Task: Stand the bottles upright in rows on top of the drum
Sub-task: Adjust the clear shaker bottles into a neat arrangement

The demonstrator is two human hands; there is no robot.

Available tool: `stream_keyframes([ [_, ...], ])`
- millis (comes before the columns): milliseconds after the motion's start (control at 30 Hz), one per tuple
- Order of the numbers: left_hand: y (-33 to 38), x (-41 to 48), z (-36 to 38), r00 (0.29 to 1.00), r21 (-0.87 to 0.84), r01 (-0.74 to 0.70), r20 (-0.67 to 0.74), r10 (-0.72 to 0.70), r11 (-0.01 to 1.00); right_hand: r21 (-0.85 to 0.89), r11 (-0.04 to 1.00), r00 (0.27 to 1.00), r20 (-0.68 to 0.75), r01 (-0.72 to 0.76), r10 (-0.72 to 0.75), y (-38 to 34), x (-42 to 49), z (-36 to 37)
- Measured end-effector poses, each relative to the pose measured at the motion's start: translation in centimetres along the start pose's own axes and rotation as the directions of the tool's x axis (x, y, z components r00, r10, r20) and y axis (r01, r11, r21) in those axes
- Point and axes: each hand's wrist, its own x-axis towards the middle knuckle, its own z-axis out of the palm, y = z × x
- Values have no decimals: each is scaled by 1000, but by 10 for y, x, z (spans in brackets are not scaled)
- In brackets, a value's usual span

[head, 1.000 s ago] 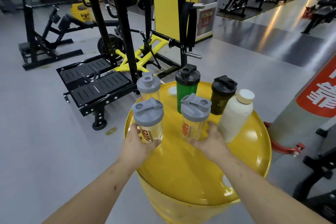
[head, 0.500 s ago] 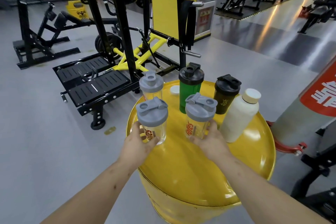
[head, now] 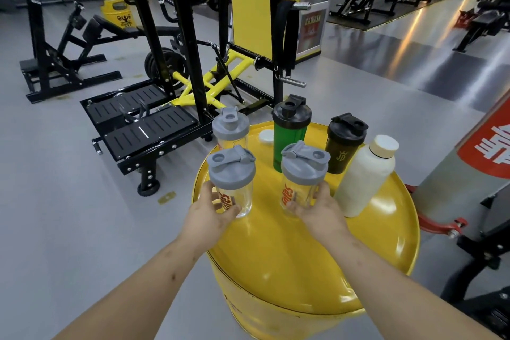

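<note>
Several bottles stand upright on the yellow drum [head: 289, 270]. My left hand [head: 209, 212] grips a clear shaker with a grey lid [head: 231, 176] at the drum's left edge. My right hand [head: 320, 210] grips a second clear grey-lidded shaker [head: 303, 171] near the middle. To its right stands a white bottle [head: 364, 176]. The back row holds a third clear shaker [head: 230, 127], a green shaker with a black lid [head: 291, 130] and a black shaker [head: 345, 143].
A small white cap [head: 266, 136] lies on the drum top behind the shakers. A black and yellow weight machine [head: 176, 85] stands just beyond the drum. A grey post with a red sign [head: 469, 163] and a red base is at the right.
Both hands have stayed on their shakers. The view has shifted slightly, and the two front shakers sit a little closer to me on the drum top.
</note>
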Motion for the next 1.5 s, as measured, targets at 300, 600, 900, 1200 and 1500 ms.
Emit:
stream_keyframes([
  [300,1,4,-4,1000,11,-16,17,16,1000,2,1000,1000,2,11,-11,-1,0,5],
  [600,1,4,-5,999,3,-4,31,4,1000,-15,1000,1000,0,-11,11,-6,-1,5],
  [900,11,-8,2,987,197,156,-66,-145,968,-32,998,997,46,-58,60,9,-4,-12],
  [1200,34,-35,43,978,244,193,34,-207,950,-246,964,984,112,-107,138,41,-5,-60],
  [1500,69,-39,84,991,160,101,68,-113,982,-180,960,974,36,-213,223,71,13,-113],
])
